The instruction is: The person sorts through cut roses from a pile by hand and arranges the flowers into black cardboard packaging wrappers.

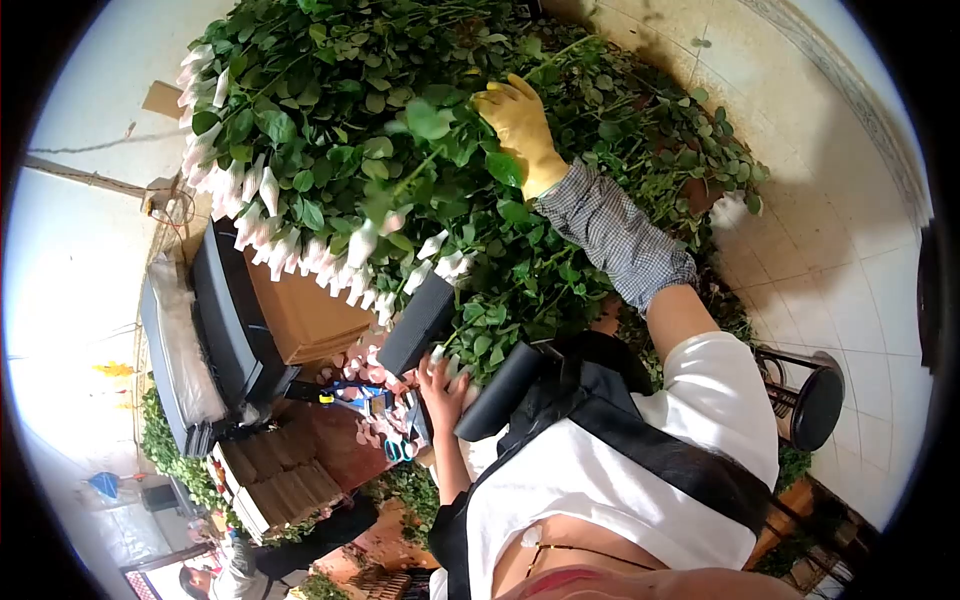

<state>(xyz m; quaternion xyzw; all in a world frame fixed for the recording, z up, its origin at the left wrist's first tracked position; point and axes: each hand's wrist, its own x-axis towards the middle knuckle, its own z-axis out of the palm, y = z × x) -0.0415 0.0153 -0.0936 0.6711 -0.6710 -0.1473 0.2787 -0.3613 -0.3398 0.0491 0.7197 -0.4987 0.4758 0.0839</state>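
My right hand (522, 135), in a yellow glove, is closed around the leafy stem of a rose. That rose's pale, wrapped head (362, 243) points down and left, over the pile of leafy roses (350, 80). Beside two black padded bars (418, 322) is my bare left hand (441, 393), with its fingers apart. It is next to white wrapped flower heads, and its contact with them is partly hidden. Blue-handled scissors (399, 450) lie just left of this hand.
An open cardboard box (300, 310) stands left, beside dark casings. Stacked cardboard sheets (275, 475) are lower left, near scattered pink petals (370, 430). A round black stool (817, 408) stands right on the tiled floor. Another person (240, 570) is at the lower left.
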